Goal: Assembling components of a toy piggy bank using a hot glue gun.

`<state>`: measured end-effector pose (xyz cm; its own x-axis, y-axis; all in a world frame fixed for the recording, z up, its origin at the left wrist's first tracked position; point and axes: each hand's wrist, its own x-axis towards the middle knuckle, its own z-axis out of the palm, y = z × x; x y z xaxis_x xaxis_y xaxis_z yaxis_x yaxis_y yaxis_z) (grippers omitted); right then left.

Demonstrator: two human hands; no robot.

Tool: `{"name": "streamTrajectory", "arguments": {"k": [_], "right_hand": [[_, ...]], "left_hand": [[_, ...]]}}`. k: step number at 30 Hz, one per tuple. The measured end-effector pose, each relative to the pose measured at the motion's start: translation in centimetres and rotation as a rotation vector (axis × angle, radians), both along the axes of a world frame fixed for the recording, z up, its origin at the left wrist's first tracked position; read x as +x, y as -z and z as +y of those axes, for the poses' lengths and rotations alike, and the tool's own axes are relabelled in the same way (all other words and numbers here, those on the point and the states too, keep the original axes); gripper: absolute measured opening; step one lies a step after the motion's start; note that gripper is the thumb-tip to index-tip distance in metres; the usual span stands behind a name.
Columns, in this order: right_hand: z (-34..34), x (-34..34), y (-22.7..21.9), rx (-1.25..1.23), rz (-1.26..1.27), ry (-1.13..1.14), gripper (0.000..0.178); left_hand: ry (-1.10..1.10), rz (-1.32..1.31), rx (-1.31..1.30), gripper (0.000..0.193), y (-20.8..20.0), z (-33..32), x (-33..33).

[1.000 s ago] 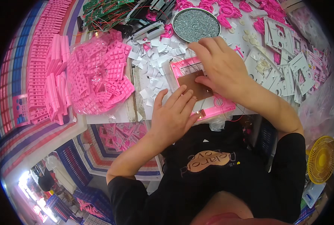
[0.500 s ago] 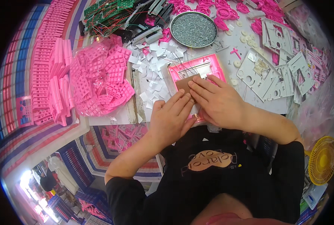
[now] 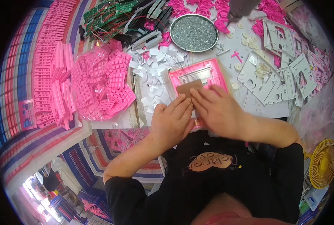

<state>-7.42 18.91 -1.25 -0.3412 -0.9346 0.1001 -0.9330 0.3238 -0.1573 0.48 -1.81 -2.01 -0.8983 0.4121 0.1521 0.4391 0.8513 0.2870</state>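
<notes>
A flat brown board (image 3: 189, 88) with wires at its far side lies over the pink plastic housing (image 3: 171, 77), which has a silvery panel inside. From the left, my left hand (image 3: 172, 117) has its fingers close together, their tips on the board's near edge. Across from it, my right hand (image 3: 218, 112) presses its fingertips on the board's right part, fingers bent. Between them the two hands keep hold of the board and cover the near part of the housing. What lies under the palms is hidden.
A round tray (image 3: 172, 41) of small screws stands beyond the housing. White paper pieces (image 3: 152, 90) and bagged pink keypads (image 3: 99, 80) lie left, white plastic plates (image 3: 255, 77) right. Circuit boards (image 3: 110, 17) pile up far left. A dark blurred object (image 3: 242, 9) hangs at the top.
The board has tilted and shifted slightly nearer, with both hands still on it. A dark blurred object has come into view at the top. The whole view has moved a little.
</notes>
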Motion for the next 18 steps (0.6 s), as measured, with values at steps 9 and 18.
{"name": "streamTrajectory", "arguments": {"k": [9,18], "right_hand": [[-0.1,0.5,-0.3,0.034,-0.063,-0.017,0.051],[0.5,1.1,0.4,0.047,0.043,-0.006,0.044]], "left_hand": [[-0.111,0.16,0.167,0.016,2.4,-0.9,-21.0],[-0.028,0.345,-0.082,0.016,3.8,1.5,-25.8]]}}
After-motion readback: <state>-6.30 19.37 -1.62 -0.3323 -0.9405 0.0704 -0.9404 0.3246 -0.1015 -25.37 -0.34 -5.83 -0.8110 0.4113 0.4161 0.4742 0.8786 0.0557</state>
